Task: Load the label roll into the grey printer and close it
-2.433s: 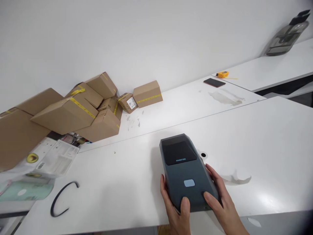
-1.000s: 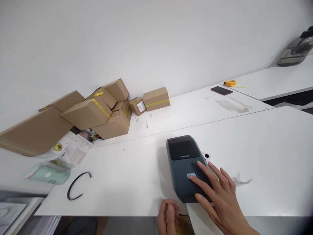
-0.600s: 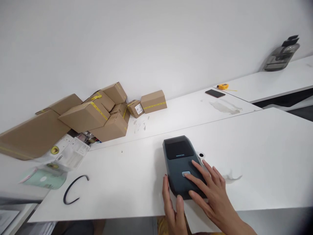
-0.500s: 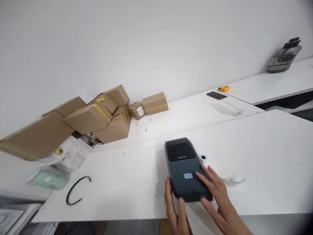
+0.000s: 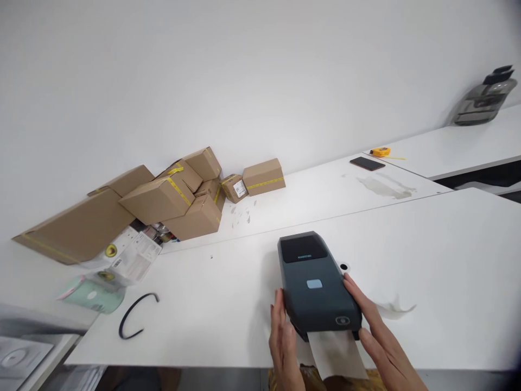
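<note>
A dark blue-grey device [image 5: 319, 298] with a black window, a light blue button and a round mark stands at the table's front. A white paper strip [image 5: 337, 355] hangs out of its near end. My left hand [image 5: 284, 342] touches the device's left side, fingers close together. Against its right side and near corner rests my right hand [image 5: 378, 336], thumb apart from the fingers. Both hands flank the device. A small white roll [image 5: 344, 266] is partly hidden behind its right edge.
Cardboard boxes [image 5: 158, 201] are piled at the back left. Nearby lie clear packets [image 5: 136, 252], a mint pouch [image 5: 95, 294] and a black curved band [image 5: 132, 315]. A phone [image 5: 367, 163], yellow tape measure [image 5: 380, 152], jug [image 5: 484, 100] and crumpled strip [image 5: 394, 309] are to the right.
The paper strip now shows at the device's near end. My right hand has moved off the top to the right side. The device's near end looks raised, and the view has shifted slightly.
</note>
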Demonstrator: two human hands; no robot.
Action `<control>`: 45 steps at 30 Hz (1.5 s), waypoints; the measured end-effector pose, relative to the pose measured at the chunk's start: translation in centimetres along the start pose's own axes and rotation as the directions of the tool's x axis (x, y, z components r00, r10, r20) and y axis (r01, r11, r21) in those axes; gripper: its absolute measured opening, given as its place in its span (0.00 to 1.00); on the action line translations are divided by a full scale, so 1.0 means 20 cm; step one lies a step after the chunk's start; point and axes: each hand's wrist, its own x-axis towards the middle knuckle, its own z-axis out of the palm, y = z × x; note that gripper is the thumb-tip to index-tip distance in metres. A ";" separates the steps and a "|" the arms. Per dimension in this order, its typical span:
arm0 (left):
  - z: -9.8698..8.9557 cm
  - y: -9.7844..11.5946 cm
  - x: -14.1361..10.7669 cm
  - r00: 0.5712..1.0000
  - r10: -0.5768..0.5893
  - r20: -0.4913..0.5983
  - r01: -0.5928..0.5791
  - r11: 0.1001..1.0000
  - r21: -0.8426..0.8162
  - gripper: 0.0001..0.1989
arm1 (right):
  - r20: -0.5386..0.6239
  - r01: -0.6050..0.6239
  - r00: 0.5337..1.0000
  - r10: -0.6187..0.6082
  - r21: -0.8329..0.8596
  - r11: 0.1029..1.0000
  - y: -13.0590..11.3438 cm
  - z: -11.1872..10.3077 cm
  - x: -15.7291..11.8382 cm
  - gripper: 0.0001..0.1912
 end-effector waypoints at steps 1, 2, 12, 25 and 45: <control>0.00 0.04 0.03 0.999 0.036 -0.001 -0.035 0.999 -0.041 0.37 | -0.004 0.084 0.996 -0.084 -0.043 0.996 -0.02 -0.02 0.06 0.30; 0.01 0.09 0.07 0.997 0.080 -0.013 -0.081 0.993 -0.081 0.36 | -0.009 0.176 0.984 -0.177 -0.092 0.980 -0.04 -0.04 0.13 0.31; 0.14 0.15 0.54 0.983 0.171 0.066 -0.182 0.954 0.239 0.24 | -0.109 0.382 0.899 -0.425 -0.282 0.880 -0.27 -0.06 1.00 0.22; 0.16 0.02 0.57 0.966 0.209 0.154 -0.253 0.888 0.383 0.23 | -0.081 0.322 0.929 -0.361 -0.307 0.896 -0.30 -0.09 1.26 0.28; 0.17 0.02 0.57 0.975 0.177 0.135 -0.221 0.847 0.483 0.31 | 0.811 0.435 0.576 0.099 -0.407 0.803 -0.04 0.13 0.94 0.43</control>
